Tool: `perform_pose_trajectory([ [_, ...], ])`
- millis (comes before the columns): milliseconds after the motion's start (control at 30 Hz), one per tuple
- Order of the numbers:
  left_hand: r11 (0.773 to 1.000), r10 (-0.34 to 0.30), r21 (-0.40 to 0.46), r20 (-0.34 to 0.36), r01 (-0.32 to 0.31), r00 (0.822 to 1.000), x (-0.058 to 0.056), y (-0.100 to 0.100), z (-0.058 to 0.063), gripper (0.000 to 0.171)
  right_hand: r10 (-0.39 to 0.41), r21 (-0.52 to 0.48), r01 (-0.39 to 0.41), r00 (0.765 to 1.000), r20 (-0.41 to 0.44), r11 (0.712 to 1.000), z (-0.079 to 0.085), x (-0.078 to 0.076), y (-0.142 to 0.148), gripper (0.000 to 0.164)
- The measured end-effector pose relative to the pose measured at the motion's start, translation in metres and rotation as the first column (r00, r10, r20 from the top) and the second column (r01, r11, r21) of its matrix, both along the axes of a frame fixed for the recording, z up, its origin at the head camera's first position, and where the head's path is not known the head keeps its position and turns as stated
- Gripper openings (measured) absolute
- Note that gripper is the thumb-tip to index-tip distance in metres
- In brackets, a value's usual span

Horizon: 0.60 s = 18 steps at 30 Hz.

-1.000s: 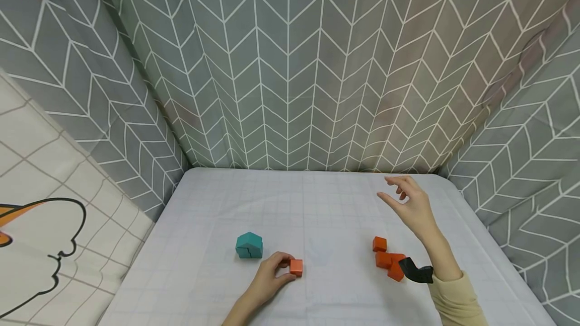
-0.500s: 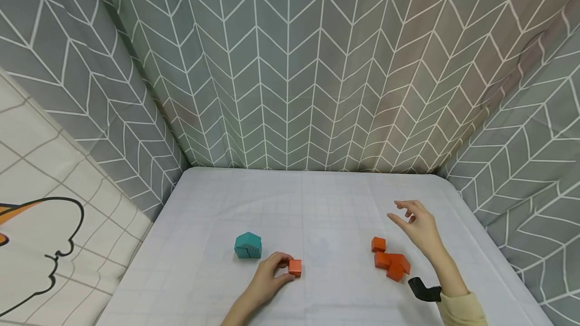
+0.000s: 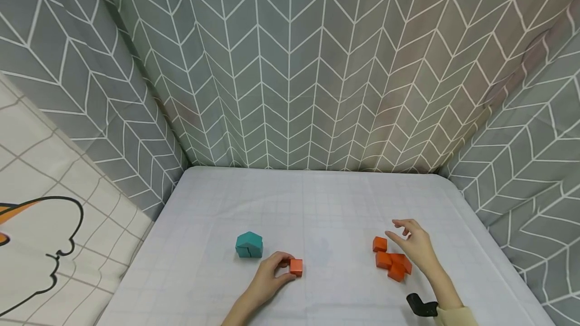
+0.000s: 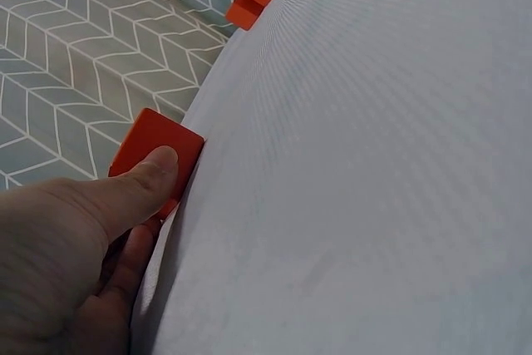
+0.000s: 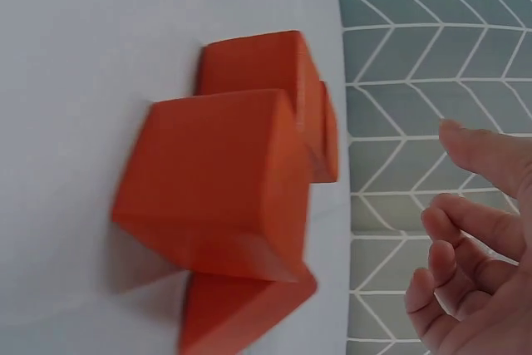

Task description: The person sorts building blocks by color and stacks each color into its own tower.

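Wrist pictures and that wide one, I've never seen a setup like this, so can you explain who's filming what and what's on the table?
There's no robot here, just a person's two bare hands. The wide picture comes from a camera worn on the head, looking forward and down. The other two come from cameras on each wrist, so the table looks tipped sideways there. The left hand pinches an orange block between thumb and fingers. The right hand holds nothing and is near a cluster of orange blocks. Toward the left sits a teal house-shaped piece.
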<state>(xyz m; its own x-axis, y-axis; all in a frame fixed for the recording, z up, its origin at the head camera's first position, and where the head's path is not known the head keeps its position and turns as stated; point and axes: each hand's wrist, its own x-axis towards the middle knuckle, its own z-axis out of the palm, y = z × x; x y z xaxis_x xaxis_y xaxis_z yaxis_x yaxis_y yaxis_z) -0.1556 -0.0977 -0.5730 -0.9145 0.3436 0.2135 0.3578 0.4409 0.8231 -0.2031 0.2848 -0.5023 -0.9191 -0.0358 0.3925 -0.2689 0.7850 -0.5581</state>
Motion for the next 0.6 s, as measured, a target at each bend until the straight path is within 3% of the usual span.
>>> perform_pose_trajectory([
  [333, 1.000, 0.007, -0.001, 0.011, -0.007, 1.000, 0.001, 0.001, 0.001, 0.034, 0.017, -0.014, -0.015, 0.983, 0.184, 1.000, -0.013, 0.005, -0.008, 0.043],
  [600, 1.000, 0.010, -0.014, -0.002, -0.010, 1.000, 0.001, 0.001, 0.002, 0.034, 0.024, -0.013, -0.022, 0.982, 0.187, 1.000, -0.024, 0.006, -0.010, 0.040],
])
